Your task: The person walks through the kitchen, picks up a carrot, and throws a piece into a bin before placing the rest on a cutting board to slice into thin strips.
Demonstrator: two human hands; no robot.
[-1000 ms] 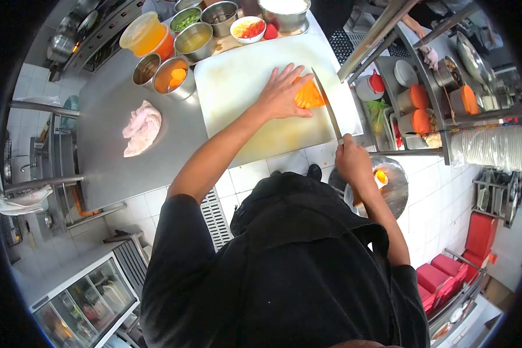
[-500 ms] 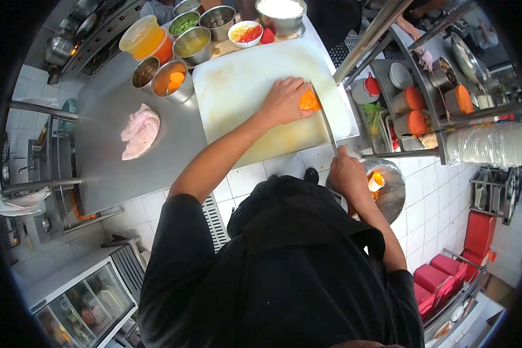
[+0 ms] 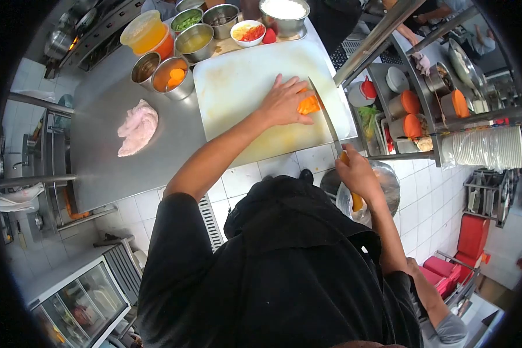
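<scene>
- Vegetable chunk: small, bright orange, with flat cut faces. Fingers cover its 9 o'clock half, and what kind of vegetable it is cannot be told.
- It lies on the white cutting board, near the board's 3 o'clock edge.
- The left hand comes onto the vegetable chunk from 9 o'clock. Its palm is down and its fingers are bent over the top, pressing the piece to the board.
- The knife has a long, thin blade that runs from about 12 to 6 o'clock and leans slightly. Its edge meets the chunk on the 3 o'clock side, just beside the fingertips.
- The right hand is closed in a fist around the knife handle. It sits off the board, at the board's 5 o'clock corner, above a steel basin.
- The board is stained yellow toward its 6 o'clock edge.
- The board rests on a steel counter, where a pale pink meat piece lies well apart at the board's 9 o'clock.
- A steel bowl holding orange pieces touches the board's 10 o'clock corner.
- An orange tub and a white bowl of red and yellow bits stand at 11 and 12 o'clock.
</scene>
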